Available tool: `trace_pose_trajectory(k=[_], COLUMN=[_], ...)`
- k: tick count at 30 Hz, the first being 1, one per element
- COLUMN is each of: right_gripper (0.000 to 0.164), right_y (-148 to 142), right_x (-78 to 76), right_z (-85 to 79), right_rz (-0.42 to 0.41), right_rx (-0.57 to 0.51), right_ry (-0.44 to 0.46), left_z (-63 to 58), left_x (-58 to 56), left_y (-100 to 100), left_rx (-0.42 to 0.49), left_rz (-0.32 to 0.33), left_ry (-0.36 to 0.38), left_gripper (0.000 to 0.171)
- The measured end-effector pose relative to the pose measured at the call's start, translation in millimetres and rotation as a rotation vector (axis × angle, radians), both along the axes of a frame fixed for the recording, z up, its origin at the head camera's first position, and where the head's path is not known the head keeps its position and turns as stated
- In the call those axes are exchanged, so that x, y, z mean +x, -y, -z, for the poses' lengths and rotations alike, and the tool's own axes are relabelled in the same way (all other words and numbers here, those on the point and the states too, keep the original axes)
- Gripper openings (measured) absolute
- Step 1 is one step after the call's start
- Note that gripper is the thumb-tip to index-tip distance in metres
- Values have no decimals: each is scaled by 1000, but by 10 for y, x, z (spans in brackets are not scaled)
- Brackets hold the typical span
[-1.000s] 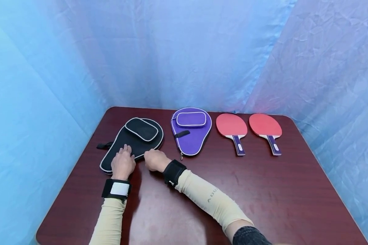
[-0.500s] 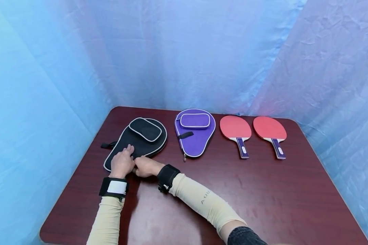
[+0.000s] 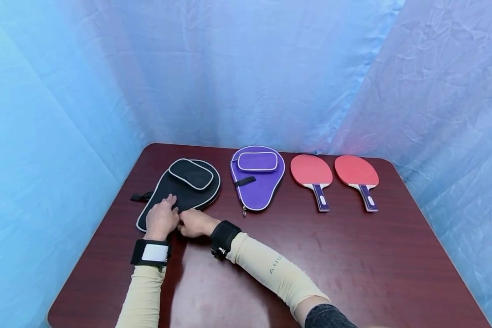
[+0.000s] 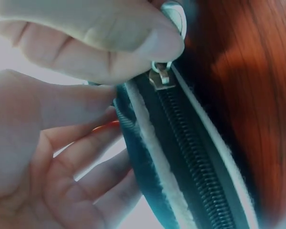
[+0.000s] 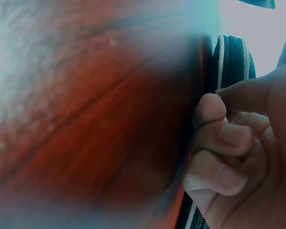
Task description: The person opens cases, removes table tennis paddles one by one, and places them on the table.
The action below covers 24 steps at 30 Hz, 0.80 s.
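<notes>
A black table tennis bat case (image 3: 188, 191) with white piping lies at the table's left, its narrow end toward the person. My left hand (image 3: 161, 220) rests on that narrow part, fingers extended over the fabric. In the left wrist view its thumb (image 4: 81, 101) touches the case's side. My right hand (image 3: 197, 223) is close beside it at the near edge, fingers curled. Its thumb and forefinger pinch the metal zipper pull (image 4: 176, 16). Below the slider (image 4: 160, 80), the zipper teeth (image 4: 195, 162) are joined.
A purple bat case (image 3: 257, 187) lies right of the black one, its zipper pull hanging at the near end. Two red table tennis bats (image 3: 311, 169) lie farther right, handles toward the person. Blue curtains (image 3: 246, 73) surround the dark red wooden table (image 3: 352, 264).
My right hand has slid left along the black case's near edge until it is beside the left hand, and has since stayed there. The left hand keeps its place on the case.
</notes>
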State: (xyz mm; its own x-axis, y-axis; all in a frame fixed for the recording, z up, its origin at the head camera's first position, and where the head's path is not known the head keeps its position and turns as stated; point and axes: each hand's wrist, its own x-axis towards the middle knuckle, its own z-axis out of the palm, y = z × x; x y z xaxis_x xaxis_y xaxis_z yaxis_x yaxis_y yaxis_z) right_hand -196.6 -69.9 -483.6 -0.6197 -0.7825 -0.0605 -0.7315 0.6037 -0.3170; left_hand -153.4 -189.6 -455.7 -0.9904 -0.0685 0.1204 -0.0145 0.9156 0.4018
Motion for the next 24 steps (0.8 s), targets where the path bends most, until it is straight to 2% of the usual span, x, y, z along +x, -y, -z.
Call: trace_pose_trajectory(k=[9,16,20,24], right_gripper=[17,22,16,20], right_y=[-145,-364,-487,-611], right_x=[-34,-86,-129,-187], right_z=[-7,-31,-78,-144], right_rz=[47,203,312,408], right_rx=[20,77,109,141], right_ry=[14,52,96,113], left_z=[-16,19,42,63], left_x=[-14,-47,-80,-114], left_y=[-83,-182,-265,-378], left_rx=[39,56,77,94], left_rz=[3,45,96,160], left_ry=[-23,-46,-69,-96], left_gripper=[41,40,41,41])
